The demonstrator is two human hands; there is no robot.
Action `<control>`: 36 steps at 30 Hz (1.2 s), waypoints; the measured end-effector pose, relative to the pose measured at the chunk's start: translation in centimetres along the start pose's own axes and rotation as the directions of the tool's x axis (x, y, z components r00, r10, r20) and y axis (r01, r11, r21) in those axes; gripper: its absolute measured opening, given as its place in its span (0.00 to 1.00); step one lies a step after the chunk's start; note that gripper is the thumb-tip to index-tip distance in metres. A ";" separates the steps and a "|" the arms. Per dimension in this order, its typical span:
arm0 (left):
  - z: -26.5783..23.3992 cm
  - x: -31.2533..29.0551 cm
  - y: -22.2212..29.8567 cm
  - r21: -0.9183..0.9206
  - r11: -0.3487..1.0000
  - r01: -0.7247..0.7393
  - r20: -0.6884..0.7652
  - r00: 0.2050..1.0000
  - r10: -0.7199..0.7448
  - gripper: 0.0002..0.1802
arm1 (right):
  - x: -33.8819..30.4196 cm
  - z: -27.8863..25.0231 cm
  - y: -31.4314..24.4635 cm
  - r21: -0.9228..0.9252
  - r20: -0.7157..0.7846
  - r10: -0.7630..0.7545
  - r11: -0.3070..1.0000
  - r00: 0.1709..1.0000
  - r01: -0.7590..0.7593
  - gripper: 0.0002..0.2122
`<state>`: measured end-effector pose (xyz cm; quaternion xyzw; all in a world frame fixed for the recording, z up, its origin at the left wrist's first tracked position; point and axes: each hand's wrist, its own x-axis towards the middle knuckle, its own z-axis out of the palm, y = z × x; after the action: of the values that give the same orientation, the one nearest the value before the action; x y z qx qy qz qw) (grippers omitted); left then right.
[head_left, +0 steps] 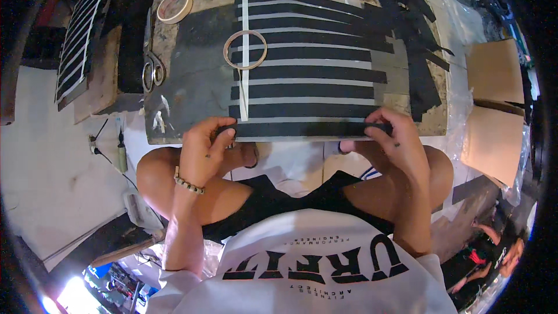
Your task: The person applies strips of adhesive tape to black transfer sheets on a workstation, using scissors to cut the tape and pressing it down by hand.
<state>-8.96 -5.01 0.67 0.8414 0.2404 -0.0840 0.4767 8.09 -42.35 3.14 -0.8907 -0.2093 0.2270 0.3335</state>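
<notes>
A black strip lies along the near edge of the worktable, pinched at both ends. My left hand grips its left end between thumb and fingers. At its other end my right hand pinches the strip the same way. Beyond it, several black strips lie in parallel rows with light gaps between them. A narrow length of pale tape crosses their left ends. A nearly used-up tape roll rests on top of the rows, its loose tail running toward me.
The worktable also carries a fuller tape roll and scissors at the left. Loose black strips are heaped at the right. Cardboard boxes stand beyond the right edge. A striped panel leans at the far left.
</notes>
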 end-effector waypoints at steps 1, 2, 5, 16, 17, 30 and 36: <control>0.0 -0.1 0.2 0.076 0.995 -0.070 -0.039 0.997 0.073 0.12 | 0.0 -0.1 -0.3 -0.002 -0.013 -0.006 1.000 1.000 0.006 0.10; 0.0 -0.2 0.5 0.154 0.979 -0.136 -0.072 0.986 0.148 0.11 | 0.0 0.0 -0.4 -0.005 -0.026 -0.013 1.000 1.000 0.013 0.10; 0.2 -0.3 1.4 0.154 0.984 -0.092 -0.143 0.983 0.115 0.12 | 0.0 0.6 0.4 -0.002 -0.048 -0.023 1.000 0.999 0.022 0.10; 0.7 -0.5 0.3 0.007 0.994 -0.106 -0.242 0.965 0.105 0.10 | 0.1 0.8 -0.1 0.025 -0.067 0.015 1.000 0.998 -0.013 0.09; 0.7 -0.5 0.4 0.005 0.995 -0.101 -0.236 0.967 0.099 0.10 | 0.1 0.7 -0.3 0.019 -0.076 -0.005 1.000 0.997 0.006 0.08; -1.6 -2.0 0.7 -0.092 0.996 -0.021 0.028 0.999 0.024 0.09 | -0.7 -0.4 0.0 0.105 0.004 0.077 0.992 0.997 -0.077 0.05; -1.2 -1.5 1.2 -0.026 0.995 -0.092 -0.082 0.993 0.090 0.07 | -0.5 -0.4 -0.3 0.098 0.022 0.110 0.989 0.994 -0.112 0.05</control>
<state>-9.78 -5.05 2.77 0.8469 0.2220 -0.0247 0.4826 7.80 -42.63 3.73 -0.8814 -0.1507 0.2628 0.3625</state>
